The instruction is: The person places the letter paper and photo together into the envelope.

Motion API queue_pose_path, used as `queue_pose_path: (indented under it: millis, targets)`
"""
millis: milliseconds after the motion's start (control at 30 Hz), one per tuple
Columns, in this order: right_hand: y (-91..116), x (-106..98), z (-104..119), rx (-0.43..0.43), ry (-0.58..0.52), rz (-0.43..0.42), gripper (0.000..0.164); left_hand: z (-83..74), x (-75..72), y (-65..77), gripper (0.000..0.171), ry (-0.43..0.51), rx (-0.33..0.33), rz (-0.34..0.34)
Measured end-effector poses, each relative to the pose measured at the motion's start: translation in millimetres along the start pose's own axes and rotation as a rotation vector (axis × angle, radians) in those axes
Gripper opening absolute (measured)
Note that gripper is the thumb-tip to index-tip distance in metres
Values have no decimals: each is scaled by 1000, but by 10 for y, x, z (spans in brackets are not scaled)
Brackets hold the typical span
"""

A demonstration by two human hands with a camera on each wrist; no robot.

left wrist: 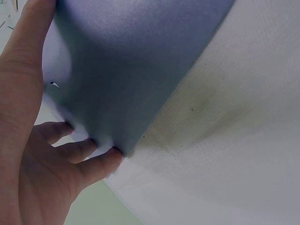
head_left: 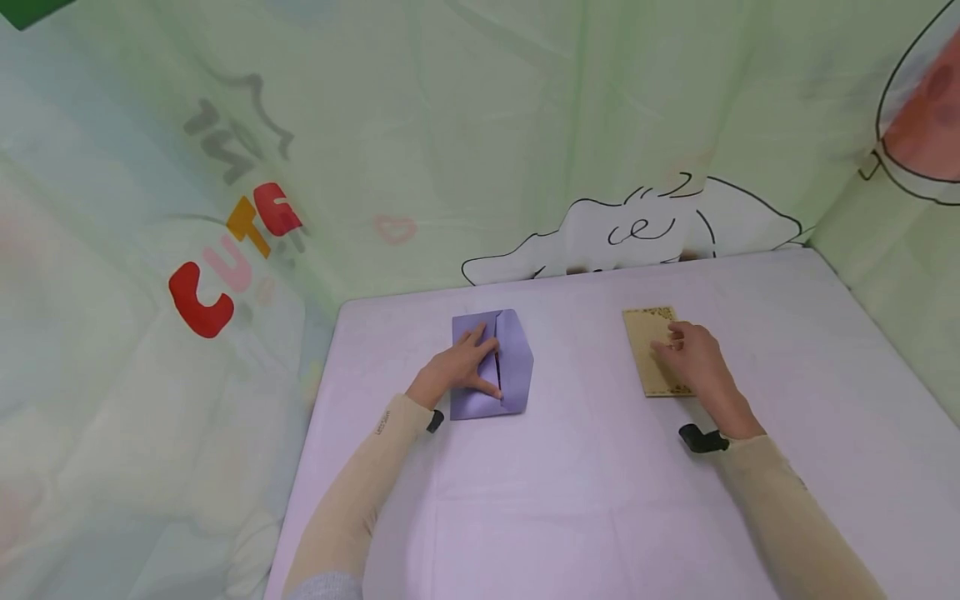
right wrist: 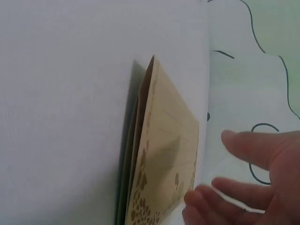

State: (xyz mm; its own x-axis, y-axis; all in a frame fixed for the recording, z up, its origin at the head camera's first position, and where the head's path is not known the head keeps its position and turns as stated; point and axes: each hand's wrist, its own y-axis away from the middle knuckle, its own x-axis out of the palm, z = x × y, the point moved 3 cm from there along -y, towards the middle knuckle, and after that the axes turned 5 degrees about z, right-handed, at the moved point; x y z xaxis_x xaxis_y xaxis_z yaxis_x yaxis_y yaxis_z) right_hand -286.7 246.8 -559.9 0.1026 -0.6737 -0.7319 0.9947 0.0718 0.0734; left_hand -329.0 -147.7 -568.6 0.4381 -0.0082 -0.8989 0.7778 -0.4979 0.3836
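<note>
A purple envelope (head_left: 516, 367) lies on the table with its flap folded out to the right. My left hand (head_left: 459, 365) rests over it with thumb and fingers spread along the opening. In the left wrist view, the fingertips (left wrist: 112, 159) touch the purple paper (left wrist: 126, 56) near a corner. To the right lies a tan folded card (head_left: 643, 354) with brown patterned borders. Over its right side is my right hand (head_left: 697, 362), fingers loosely bent. The right wrist view shows layered edges on the card (right wrist: 164, 126); thumb and fingers stand apart at its side, nothing between them.
A pale pinkish-white cloth covers the table (head_left: 540, 483). Behind it hangs a green printed curtain (head_left: 480, 150) with cartoon drawings, and another printed curtain (head_left: 150, 433) hangs along the left. Each wrist has a black camera mount, the right one (head_left: 701, 438) near the card's lower edge.
</note>
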Motion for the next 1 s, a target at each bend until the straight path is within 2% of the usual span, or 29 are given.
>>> queue_pose_path:
  millis: [100, 300, 567, 767, 1000]
  targets:
    - [-1, 2, -26, 15, 59, -25, 65, 3, 7, -4, 90, 0, -4, 5]
    - [26, 81, -30, 108, 104, 15, 83, -4, 11, -1, 91, 22, -7, 17]
    - [22, 154, -12, 101, 181, 0, 89, -15, 6, 9, 90, 29, -14, 21]
    - [-29, 151, -24, 132, 164, 35, 98, -20, -7, 22, 90, 32, -23, 25]
    - [-106, 86, -90, 190, 119, 85, 92, 0, 10, 10, 89, 27, -24, 21]
